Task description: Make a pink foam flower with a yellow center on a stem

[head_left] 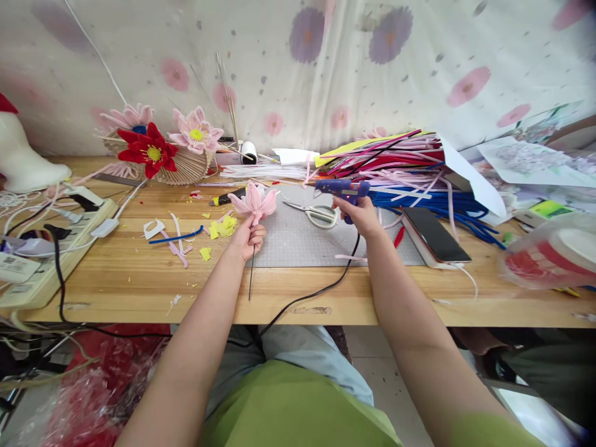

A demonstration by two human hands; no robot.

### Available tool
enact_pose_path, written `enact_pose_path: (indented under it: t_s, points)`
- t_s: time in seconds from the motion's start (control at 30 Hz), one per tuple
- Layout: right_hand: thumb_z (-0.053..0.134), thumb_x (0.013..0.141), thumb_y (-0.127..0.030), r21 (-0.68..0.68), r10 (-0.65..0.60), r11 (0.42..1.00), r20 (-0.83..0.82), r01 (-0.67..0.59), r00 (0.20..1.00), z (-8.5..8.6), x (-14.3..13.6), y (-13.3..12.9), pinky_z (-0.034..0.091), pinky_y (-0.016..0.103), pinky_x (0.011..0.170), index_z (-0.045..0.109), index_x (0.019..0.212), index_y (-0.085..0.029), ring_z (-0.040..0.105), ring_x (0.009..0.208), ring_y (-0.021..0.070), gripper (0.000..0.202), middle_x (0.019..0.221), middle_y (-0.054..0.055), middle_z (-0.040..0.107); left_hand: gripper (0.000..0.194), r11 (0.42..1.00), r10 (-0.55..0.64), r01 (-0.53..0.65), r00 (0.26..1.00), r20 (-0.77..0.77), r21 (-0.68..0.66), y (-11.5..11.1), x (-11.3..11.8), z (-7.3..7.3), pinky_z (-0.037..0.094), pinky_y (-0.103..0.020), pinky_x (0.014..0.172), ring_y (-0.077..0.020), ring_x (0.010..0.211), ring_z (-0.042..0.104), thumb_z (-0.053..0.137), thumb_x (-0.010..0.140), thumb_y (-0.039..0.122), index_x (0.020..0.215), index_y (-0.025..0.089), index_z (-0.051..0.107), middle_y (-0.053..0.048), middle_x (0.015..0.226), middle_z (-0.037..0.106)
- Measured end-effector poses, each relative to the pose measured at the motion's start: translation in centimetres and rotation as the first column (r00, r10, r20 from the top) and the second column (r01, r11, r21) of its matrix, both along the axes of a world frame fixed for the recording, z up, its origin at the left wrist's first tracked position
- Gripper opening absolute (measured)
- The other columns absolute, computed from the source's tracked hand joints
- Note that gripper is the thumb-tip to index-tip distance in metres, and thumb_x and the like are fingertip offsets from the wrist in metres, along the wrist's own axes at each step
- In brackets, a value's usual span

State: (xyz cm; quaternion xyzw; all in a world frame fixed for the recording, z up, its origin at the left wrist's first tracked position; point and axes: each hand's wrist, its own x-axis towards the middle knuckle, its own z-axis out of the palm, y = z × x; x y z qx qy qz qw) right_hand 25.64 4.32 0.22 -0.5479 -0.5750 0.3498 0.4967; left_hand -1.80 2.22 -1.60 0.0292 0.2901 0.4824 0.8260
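My left hand (251, 239) is closed around the base of a pink pipe-cleaner flower (255, 202), whose thin dark stem hangs below the fist. My right hand (361, 216) grips a blue hot glue gun (343, 188), its nozzle pointing left. A pink looped piece (307, 171) shows near the nozzle; whether it touches is unclear. From the gun's handle a black cord (321, 290) runs down over the table edge. Between the hands, scissors (319, 215) with pale handles lie on a grey cutting mat (288, 248). Yellow scraps (222, 226) lie left of the flower.
Finished flowers, one red (148, 152), stand at the back left. A power strip (60, 254) lies at the left. Bundled pipe cleaners (395, 158) fill the back right. A phone (435, 233) and a plastic tub (554, 251) sit at the right.
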Motion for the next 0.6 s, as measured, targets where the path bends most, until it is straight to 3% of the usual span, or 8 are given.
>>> enact_pose_path:
  t_s: [0.1,0.17,0.27,0.37,0.47,0.53,0.6]
  points:
    - [0.056,0.071,-0.050,-0.014,-0.249,0.967,0.119,0.253,0.961,-1.0,1.5,1.4,0.039,0.026,0.054,0.062,0.081,-0.014,0.049,0.054,0.0096,0.038,0.079,0.009,0.065,0.023,1.000,0.022,-0.022,1.000,0.000,0.001,0.1,0.0,0.1,0.006,-0.009,0.025,-0.0023,0.031,0.022,0.039,0.091,0.031,0.085,0.013,0.053,0.009,0.049,0.017]
    - [0.055,0.073,-0.050,-0.025,-0.336,0.934,0.286,0.357,0.897,-2.1,1.8,2.5,0.041,0.028,0.063,0.063,0.088,-0.014,0.056,0.069,0.0152,0.041,0.088,0.013,0.067,0.024,0.999,0.041,-0.041,0.999,-0.007,0.008,0.1,0.1,0.1,0.007,-0.009,0.025,-0.0019,0.031,0.022,0.039,0.092,0.031,0.083,0.013,0.053,0.009,0.049,0.018]
    - [0.054,0.071,-0.057,-0.083,-0.281,0.922,0.530,0.379,0.800,-3.5,1.9,3.6,0.042,0.035,0.074,0.064,0.092,-0.014,0.060,0.087,0.0252,0.049,0.095,0.016,0.067,0.028,0.998,0.056,-0.055,0.997,-0.044,0.030,0.1,0.3,0.2,0.007,-0.009,0.025,-0.0015,0.030,0.022,0.035,0.093,0.031,0.082,0.012,0.053,0.010,0.049,0.017]
    - [0.054,0.071,-0.059,-0.103,-0.205,0.934,0.629,0.342,0.750,-3.9,1.9,3.8,0.043,0.039,0.076,0.061,0.098,-0.014,0.060,0.092,0.0293,0.053,0.100,0.017,0.065,0.028,0.997,0.066,-0.061,0.993,-0.102,0.050,0.1,0.6,0.2,0.007,-0.009,0.025,-0.0013,0.030,0.022,0.036,0.092,0.030,0.080,0.013,0.054,0.010,0.049,0.017]
    - [0.064,0.065,-0.053,-0.002,-0.249,0.941,0.676,0.339,0.693,-3.0,2.4,3.0,0.042,0.040,0.080,0.057,0.102,-0.013,0.056,0.099,0.0312,0.055,0.104,0.018,0.062,0.025,0.995,0.086,-0.080,0.987,-0.135,0.052,-0.1,0.8,0.3,0.008,-0.009,0.025,-0.0011,0.030,0.021,0.039,0.091,0.030,0.080,0.013,0.054,0.010,0.049,0.017]
    - [0.070,0.060,-0.052,0.051,-0.303,0.924,0.704,0.380,0.643,-1.9,2.9,2.2,0.042,0.041,0.079,0.057,0.093,-0.013,0.054,0.101,0.0334,0.053,0.102,0.020,0.060,0.025,0.994,0.099,-0.093,0.984,-0.148,0.050,-0.2,0.9,0.3,0.008,-0.009,0.025,-0.0010,0.030,0.020,0.040,0.091,0.030,0.080,0.013,0.054,0.010,0.049,0.017]
    - [0.072,0.056,-0.054,0.011,-0.267,0.930,0.708,0.368,0.654,-0.6,3.0,1.4,0.042,0.040,0.073,0.055,0.079,-0.017,0.055,0.092,0.0320,0.047,0.088,0.016,0.061,0.024,0.993,0.107,-0.100,0.981,-0.159,0.056,-0.3,1.0,0.3,0.008,-0.009,0.025,-0.0007,0.030,0.020,0.041,0.091,0.030,0.079,0.013,0.054,0.010,0.049,0.017]
